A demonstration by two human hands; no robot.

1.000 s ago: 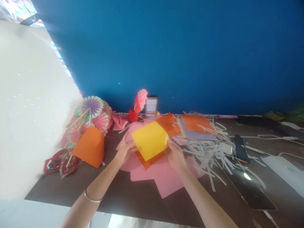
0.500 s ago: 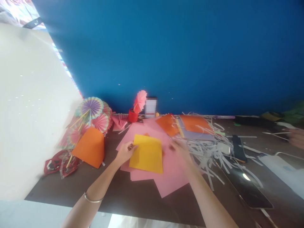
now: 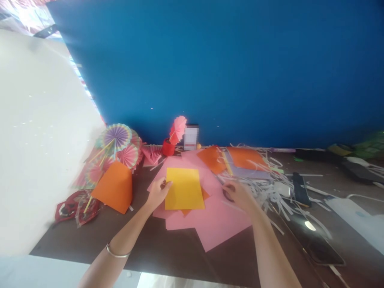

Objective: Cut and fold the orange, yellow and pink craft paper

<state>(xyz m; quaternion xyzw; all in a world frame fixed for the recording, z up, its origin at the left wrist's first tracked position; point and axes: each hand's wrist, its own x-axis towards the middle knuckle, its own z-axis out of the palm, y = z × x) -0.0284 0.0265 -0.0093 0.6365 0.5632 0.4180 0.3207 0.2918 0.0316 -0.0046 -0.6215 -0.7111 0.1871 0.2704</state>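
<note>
A yellow paper sheet (image 3: 183,189) lies over an orange piece, whose corners show at its right and lower edges, on a spread of pink sheets (image 3: 207,236). My left hand (image 3: 159,192) pinches the yellow sheet's left edge between thumb and fingers. To the right of the yellow sheet, my right hand (image 3: 237,194) is over the pink paper with its fingers curled together; what they hold, if anything, is too small to make out.
Paper fans (image 3: 116,138), an orange sheet (image 3: 115,187) and red packets (image 3: 75,208) are at the left. A red cup (image 3: 168,147) stands by the blue wall. White paper strips (image 3: 261,188), a phone (image 3: 315,240) and orange sheets (image 3: 249,158) lie at the right.
The yellow sheet has shifted slightly, uncovering orange corners beneath it. My right hand has moved to the right, away from it. Another person's hand at the far right has left the view.
</note>
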